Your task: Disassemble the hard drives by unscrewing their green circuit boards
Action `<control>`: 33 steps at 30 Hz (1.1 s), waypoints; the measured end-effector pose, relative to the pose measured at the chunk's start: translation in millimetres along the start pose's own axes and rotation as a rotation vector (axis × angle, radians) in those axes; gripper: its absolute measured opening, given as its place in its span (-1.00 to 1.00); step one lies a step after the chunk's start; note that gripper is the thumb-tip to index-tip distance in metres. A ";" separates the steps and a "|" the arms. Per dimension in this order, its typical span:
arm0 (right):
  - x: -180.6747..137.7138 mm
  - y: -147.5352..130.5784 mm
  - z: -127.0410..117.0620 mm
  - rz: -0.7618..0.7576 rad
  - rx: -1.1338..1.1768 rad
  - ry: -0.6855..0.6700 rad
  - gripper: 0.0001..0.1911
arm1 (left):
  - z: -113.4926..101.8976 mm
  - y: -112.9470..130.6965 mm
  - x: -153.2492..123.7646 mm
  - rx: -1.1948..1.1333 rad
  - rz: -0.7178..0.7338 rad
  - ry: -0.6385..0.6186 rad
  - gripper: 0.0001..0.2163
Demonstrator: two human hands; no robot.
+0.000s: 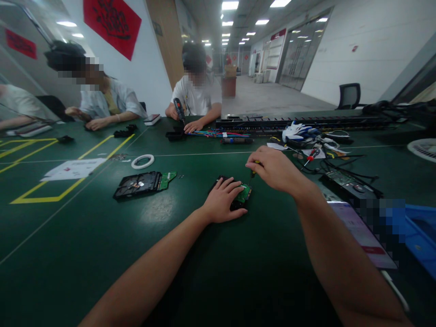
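Note:
My left hand point(224, 200) lies spread over a small black unit with a green circuit board point(244, 194), which looks like a drive in a caddy. Its fingers are apart and press down on the top; much of the unit is hidden beneath them. My right hand point(275, 169) is closed around a screwdriver point(255, 169) with a yellow and black handle. The shaft points down at the board's right edge; whether the tip touches a screw I cannot tell. To the left sits a larger black caddy point(138, 185) with a green board at its right end, several tiny screws beside it.
A white ring of tape point(142, 161) and a paper sheet point(73, 169) lie left. Gloves point(299, 132), cables, a red screwdriver point(311, 156), a bare drive point(352, 184), a tablet point(366, 236) and a blue bin point(422, 231) stand right. Across the table a person holds a power screwdriver point(179, 109).

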State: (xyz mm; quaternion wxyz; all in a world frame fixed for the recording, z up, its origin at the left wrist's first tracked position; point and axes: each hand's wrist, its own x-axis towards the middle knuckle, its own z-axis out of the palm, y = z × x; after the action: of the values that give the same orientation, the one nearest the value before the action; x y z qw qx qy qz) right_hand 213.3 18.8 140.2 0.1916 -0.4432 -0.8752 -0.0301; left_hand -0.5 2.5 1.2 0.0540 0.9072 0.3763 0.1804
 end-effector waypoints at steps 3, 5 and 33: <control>-0.6 2.2 1.9 -0.010 0.023 0.006 -0.76 | 0.5 0.1 0.4 0.007 0.001 0.002 -0.25; -1.4 2.4 3.1 0.000 0.029 0.022 -0.78 | 0.8 0.0 0.7 0.009 0.002 0.002 -0.25; -0.7 -0.8 -3.7 0.058 -0.011 0.010 -0.83 | 0.1 0.0 0.2 -0.019 -0.007 -0.001 -0.26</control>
State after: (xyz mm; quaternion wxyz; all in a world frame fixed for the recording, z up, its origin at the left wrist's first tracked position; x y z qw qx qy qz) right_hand 214.2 16.9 143.4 0.1942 -0.4693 -0.8608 -0.0318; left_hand -0.3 2.6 1.2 0.0637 0.9054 0.3776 0.1832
